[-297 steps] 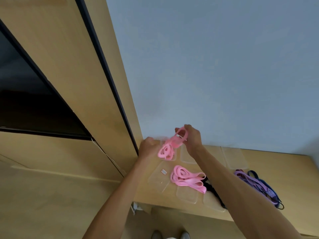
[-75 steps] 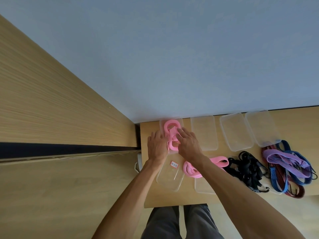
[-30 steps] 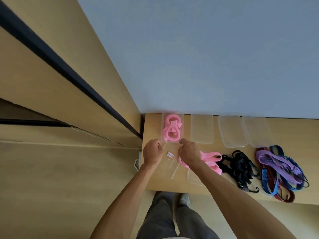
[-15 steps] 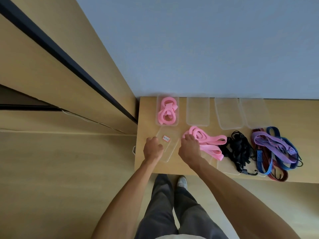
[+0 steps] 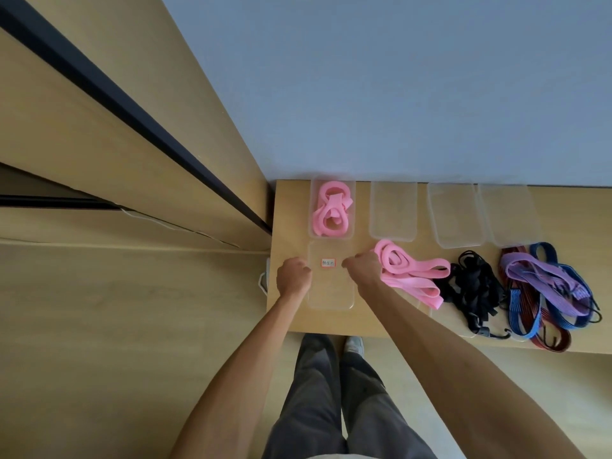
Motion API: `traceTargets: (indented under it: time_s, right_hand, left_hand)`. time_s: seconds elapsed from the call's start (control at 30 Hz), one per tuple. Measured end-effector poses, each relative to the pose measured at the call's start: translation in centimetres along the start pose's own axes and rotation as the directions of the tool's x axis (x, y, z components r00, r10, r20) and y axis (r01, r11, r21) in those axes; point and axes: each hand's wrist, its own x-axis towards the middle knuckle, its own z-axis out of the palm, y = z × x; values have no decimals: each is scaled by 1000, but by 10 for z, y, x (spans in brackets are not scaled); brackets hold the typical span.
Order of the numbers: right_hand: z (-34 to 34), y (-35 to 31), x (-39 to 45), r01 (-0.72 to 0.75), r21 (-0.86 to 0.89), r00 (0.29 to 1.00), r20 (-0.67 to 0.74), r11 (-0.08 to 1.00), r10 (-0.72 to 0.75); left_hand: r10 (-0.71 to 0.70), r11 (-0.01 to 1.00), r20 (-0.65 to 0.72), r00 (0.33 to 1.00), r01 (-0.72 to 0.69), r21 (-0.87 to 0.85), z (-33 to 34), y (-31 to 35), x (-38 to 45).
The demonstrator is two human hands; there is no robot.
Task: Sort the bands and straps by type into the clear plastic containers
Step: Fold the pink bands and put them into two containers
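- My left hand [image 5: 294,276] and right hand [image 5: 362,270] each grip a side edge of the clear lid [image 5: 331,286], which lies flat on the bench [image 5: 288,210], red-bordered label [image 5: 328,263] up.
- Behind the lid: leftmost container [image 5: 314,207] holding pink bands [image 5: 332,210].
- Three more clear containers [image 5: 393,210] in the row to the right.
- Loose pink bands [image 5: 410,273] just beside my right hand, then black straps [image 5: 473,286], then the purple, blue and red cords [image 5: 546,286].

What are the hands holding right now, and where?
Both hands, left and right, grip the clear labelled plastic lid by its two long side edges.
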Motion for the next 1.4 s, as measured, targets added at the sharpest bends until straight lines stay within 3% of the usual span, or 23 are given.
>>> traceTargets:
  time_s: [0.2, 0.47, 0.6, 0.77, 1.13, 1.4]
  right_hand:
    - [-1, 25, -8, 33, -114, 999, -38, 993, -38]
    - [-21, -8, -28, 214, 45, 969, -134, 976, -207]
    - [-31, -46, -17, 278, 37, 941, -212, 960, -264]
    - [-29, -79, 16, 256, 49, 934, -272, 966, -233]
    - [-7, -105, 63, 216, -78, 907, -354, 973, -229]
    - [-8, -106, 60, 162, -151, 932, -300, 975, -201]
  left_hand:
    - [-90, 951, 41, 995, 99, -294, -5, -13, -12]
    - [116, 903, -103, 988, -148, -403, -39, 12, -25]
    - [123, 914, -158, 980, -174, -366, -52, 49, -3]
    - [130, 942, -207, 970, -186, -280, -58, 78, 35]
    - [196, 979, -127, 972, -202, -35, -46, 94, 85]
    - [204, 978, -91, 975, -207, -26, -56, 95, 90]
